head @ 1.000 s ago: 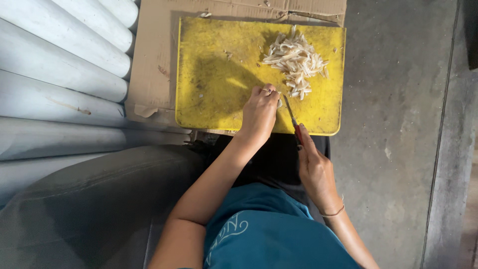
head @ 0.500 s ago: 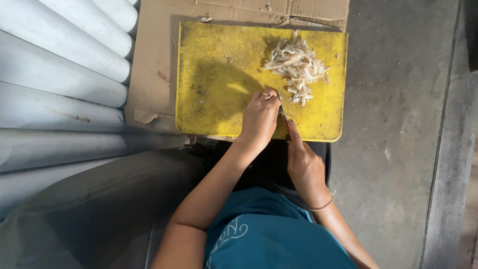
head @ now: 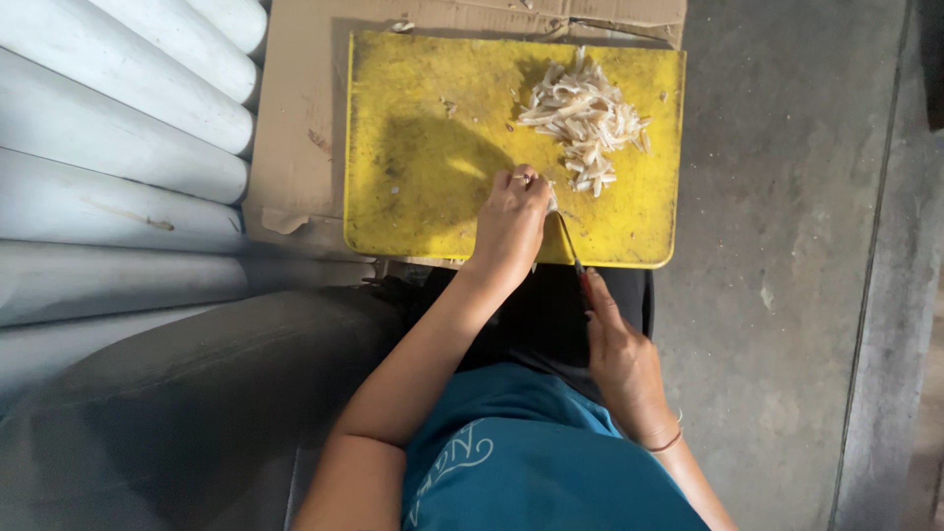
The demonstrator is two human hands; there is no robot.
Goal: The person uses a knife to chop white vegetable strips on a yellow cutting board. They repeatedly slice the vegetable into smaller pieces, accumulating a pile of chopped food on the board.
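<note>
A yellow cutting board (head: pixel 423 147) lies on flattened cardboard (head: pixel 305 118). A pile of pale sliced strips (head: pixel 587 118) sits on its far right part. My left hand (head: pixel 511 224) is curled over a small pale piece at the board's near edge, fingers closed on it. My right hand (head: pixel 619 364) grips the red handle of a thin knife (head: pixel 570 248), whose blade points up beside the left fingers. A thin bangle is on my right wrist.
Several large white pipes (head: pixel 118 157) lie stacked at the left. Grey concrete floor (head: pixel 787 246) spreads to the right of the board. A grey fabric surface (head: pixel 177 413) fills the lower left. My teal shirt (head: pixel 531 462) shows at the bottom.
The knife blade has moved closer to my left fingers and the right hand has shifted slightly. The left hand stays over the piece at the board's near edge.
</note>
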